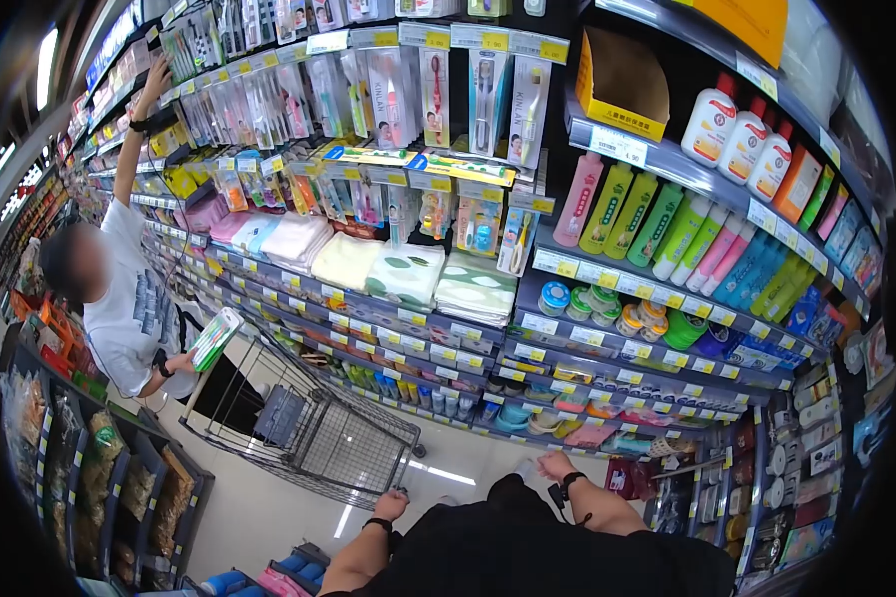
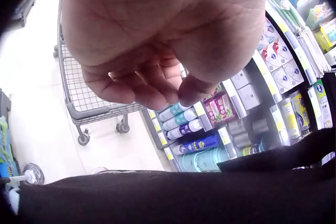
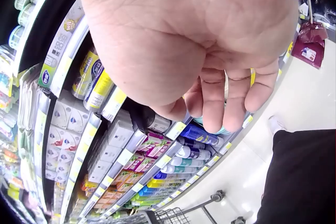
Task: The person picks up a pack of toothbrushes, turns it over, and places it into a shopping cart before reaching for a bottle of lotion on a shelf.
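In the head view my left hand [image 1: 391,504] is low in the middle, by the near end of a wire shopping cart [image 1: 343,438]. Its fingers hang loosely curled and hold nothing in the left wrist view, where the hand [image 2: 168,29] covers part of the cart [image 2: 84,85]; I cannot tell whether they touch. My right hand [image 1: 556,465] is in front of the lower shelves, its fingers loosely bent. The right wrist view shows that hand [image 3: 205,40] with nothing in it, before shelves of boxes and bottles [image 3: 194,153].
A person in a white shirt [image 1: 134,289] at the left reaches to an upper shelf and holds a green-and-white pack [image 1: 217,338]. Toothbrush packs [image 1: 388,95], folded towels [image 1: 343,259] and bottles [image 1: 712,124] fill the shelving ahead. Bins of bagged goods [image 1: 100,458] stand at lower left.
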A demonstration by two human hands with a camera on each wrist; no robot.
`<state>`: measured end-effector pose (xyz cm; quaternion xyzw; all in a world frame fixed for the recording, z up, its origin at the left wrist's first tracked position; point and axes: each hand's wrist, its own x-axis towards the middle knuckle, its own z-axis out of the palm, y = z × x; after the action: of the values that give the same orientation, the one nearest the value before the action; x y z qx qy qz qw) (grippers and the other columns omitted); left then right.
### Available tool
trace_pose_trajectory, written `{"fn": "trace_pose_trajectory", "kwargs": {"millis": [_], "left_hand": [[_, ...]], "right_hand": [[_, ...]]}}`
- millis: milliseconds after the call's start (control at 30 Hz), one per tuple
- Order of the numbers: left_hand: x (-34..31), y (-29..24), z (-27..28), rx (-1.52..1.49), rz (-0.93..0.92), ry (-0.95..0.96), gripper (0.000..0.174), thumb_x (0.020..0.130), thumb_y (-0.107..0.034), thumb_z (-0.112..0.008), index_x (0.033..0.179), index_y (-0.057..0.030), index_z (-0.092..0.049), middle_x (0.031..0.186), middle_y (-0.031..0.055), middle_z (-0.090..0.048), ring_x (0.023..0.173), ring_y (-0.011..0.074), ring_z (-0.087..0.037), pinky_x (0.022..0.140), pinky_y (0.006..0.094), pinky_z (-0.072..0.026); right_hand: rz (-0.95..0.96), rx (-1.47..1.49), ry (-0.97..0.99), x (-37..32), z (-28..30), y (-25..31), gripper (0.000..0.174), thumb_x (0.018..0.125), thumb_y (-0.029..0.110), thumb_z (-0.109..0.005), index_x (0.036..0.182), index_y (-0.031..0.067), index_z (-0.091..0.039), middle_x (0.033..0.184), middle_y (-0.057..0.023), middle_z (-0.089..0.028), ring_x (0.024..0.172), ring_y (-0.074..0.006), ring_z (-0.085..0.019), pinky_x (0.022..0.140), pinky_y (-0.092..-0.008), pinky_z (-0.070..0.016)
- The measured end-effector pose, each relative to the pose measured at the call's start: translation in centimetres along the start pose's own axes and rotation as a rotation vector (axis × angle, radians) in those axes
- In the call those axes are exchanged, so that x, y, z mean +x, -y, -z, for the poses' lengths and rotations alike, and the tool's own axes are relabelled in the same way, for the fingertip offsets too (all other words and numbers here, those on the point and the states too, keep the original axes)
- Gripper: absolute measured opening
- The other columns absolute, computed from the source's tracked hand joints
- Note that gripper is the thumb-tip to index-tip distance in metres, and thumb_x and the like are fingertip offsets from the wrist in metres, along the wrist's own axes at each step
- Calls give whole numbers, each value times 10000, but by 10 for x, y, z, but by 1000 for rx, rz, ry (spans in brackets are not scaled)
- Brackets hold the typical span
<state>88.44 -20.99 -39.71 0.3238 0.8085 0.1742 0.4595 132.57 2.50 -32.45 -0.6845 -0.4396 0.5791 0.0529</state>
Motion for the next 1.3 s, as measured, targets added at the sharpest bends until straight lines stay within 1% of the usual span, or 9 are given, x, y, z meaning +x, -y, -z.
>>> {"fn": "trace_pose_trajectory", "kwargs": {"millis": [133, 333, 433, 533, 667, 733, 867, 1067, 1300], "left_hand": [[-26, -26, 14, 60, -32, -34, 311, 812, -318, -616, 960, -60, -708, 954, 200, -703, 969, 369, -664, 854, 422, -517], [-18, -20, 10, 42, -80, -88, 275, 839, -303, -587, 934, -79, -715, 943, 189, -704, 942, 360, -668, 839, 430, -520], [-32, -38, 19, 7, -79, -109, 277, 842, -285, -573, 928, -62, -713, 898, 204, -701, 891, 361, -681, 776, 424, -539], [-3, -3, 0, -5, -39, -111, 267, 834, -270, -577, 901, -45, -705, 884, 208, -702, 888, 369, -681, 784, 432, -536], [-38, -32, 23, -75, -43, -42, 257, 820, -267, -591, 893, -47, -700, 892, 206, -703, 915, 378, -673, 816, 437, -529], [-36, -21, 16, 102, -23, -77, 230, 803, -256, -615, 885, -59, -700, 897, 190, -710, 930, 361, -675, 837, 423, -523], [-25, -2, 10, -17, -17, -24, 222, 790, -261, -640, 884, -72, -707, 895, 153, -721, 918, 306, -689, 830, 391, -526], [-21, -4, 12, 8, -49, -20, 236, 800, -285, -646, 892, -78, -713, 906, 147, -724, 914, 298, -688, 828, 393, -525], [-22, -15, 20, 12, -6, 47, 246, 818, -266, -652, 934, -53, -690, 935, 161, -715, 940, 283, -680, 831, 393, -515]], "right_hand": [[-16, 23, -22, -3, 2, 0, 200, 868, 245, -655, 892, 46, -656, 773, -62, -674, 611, -152, -638, 486, -281, -451], [54, -47, -1, 10, -3, 2, 195, 886, 255, -625, 900, 61, -647, 779, -63, -671, 630, -156, -639, 500, -277, -450], [80, 23, 22, 17, -5, -3, 185, 888, 256, -625, 905, 73, -620, 761, -42, -654, 595, -139, -611, 500, -282, -439], [52, 56, -7, 0, -11, 14, 221, 884, 262, -656, 887, 42, -644, 723, -54, -646, 568, -130, -574, 458, -264, -411], [57, -8, 19, -1, -12, 13, 186, 897, 241, -614, 912, 55, -617, 763, -61, -659, 559, -127, -574, 477, -271, -430], [26, 19, 37, -5, -12, 11, 180, 905, 211, -603, 913, 31, -614, 756, -81, -663, 535, -125, -547, 455, -259, -415], [3, 78, 47, -6, -12, 8, 182, 906, 193, -604, 932, 13, -616, 753, -101, -662, 497, -123, -503, 440, -259, -401], [6, 44, 29, -6, -20, 8, 167, 864, 172, -637, 914, 12, -628, 734, -104, -650, 549, -155, -547, 451, -298, -421], [-20, 6, 58, -5, -29, 18, 156, 861, 211, -652, 914, 65, -637, 728, -41, -588, 637, -159, -575, 504, -301, -463]]}}
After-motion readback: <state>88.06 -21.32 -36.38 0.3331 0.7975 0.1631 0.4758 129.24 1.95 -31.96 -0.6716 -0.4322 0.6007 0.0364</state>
